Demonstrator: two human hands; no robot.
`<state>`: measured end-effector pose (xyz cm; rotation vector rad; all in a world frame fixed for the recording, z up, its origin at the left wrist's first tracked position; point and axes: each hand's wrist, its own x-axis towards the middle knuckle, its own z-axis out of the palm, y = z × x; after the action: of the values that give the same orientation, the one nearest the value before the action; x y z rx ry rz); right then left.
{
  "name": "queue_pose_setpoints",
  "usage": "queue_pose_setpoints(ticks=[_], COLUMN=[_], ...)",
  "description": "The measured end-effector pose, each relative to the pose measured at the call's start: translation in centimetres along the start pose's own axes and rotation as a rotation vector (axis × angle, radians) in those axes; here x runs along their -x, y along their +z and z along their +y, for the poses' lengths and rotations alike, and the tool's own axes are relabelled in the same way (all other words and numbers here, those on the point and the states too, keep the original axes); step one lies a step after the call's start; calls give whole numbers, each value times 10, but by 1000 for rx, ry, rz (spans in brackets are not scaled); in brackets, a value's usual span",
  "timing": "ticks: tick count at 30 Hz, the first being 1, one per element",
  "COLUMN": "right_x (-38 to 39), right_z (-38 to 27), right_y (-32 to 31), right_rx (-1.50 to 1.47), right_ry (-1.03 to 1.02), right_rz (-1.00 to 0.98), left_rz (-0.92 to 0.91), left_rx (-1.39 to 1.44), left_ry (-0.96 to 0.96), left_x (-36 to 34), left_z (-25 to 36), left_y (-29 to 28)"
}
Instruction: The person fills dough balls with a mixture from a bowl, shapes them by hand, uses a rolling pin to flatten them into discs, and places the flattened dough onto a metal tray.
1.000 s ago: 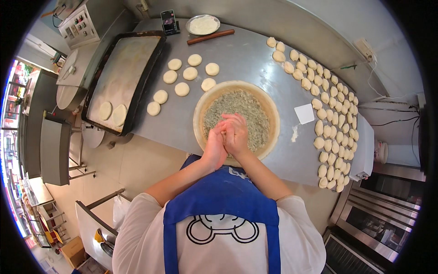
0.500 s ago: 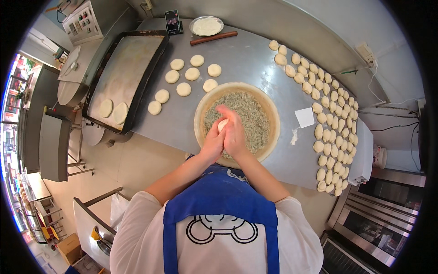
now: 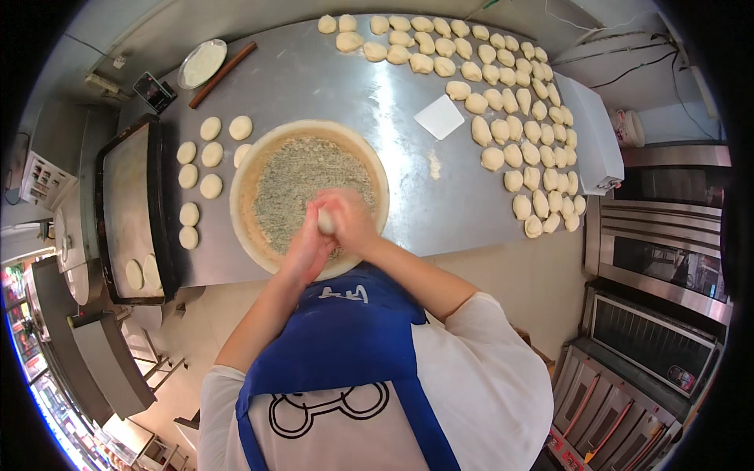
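Both my hands are cupped together over a big cream-coloured basin (image 3: 378, 169). Between them sits a pale dough ball (image 3: 325, 222), mostly hidden by fingers and palms. My left hand (image 3: 308, 247) supports it from the left and below. Wrapped over it from the right is my right hand (image 3: 353, 220). The basin holds a greyish-green chopped filling (image 3: 306, 169). To its left lie several round, flattened dough pieces (image 3: 210, 186), one partly behind the basin rim.
Many dough lumps (image 3: 492, 159) line the table's right and far side. A white scraper (image 3: 440, 117) lies near them. At left is a dark-rimmed baking tray (image 3: 126, 212) with two flat rounds. A rolling pin (image 3: 224, 75), flour dish (image 3: 203, 63) and phone (image 3: 152, 90) stand beyond.
My view has swung to the right, so the basin and tray appear further left and more of the ovens shows. My hands stay closed around the dough, the right one now covering more of it.
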<state>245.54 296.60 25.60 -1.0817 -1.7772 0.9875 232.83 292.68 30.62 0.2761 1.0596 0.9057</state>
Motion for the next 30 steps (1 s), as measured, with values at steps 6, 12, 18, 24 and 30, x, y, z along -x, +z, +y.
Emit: queue_pose_setpoints(ticks=[6,12,18,24,30], right_x=[-45,-36,-39,-34,-22], right_z=[104,206,194,23,-45], right_y=[-145,-187,-173,-76,10], right_rx=[233,677,676,-13,-58], right_ry=[257,137,116,-85,-280], right_rz=[683,471,458,274,-107], left_rz=[238,337,374,105,98], left_rx=[-134,-130,13,266,558], left_ry=[-30,-23,-6,78,180], left_x=[0,19,28,-3,10], left_z=[-2,-17,-31,-6,8], left_y=[-15,-34,-40,-1,-17])
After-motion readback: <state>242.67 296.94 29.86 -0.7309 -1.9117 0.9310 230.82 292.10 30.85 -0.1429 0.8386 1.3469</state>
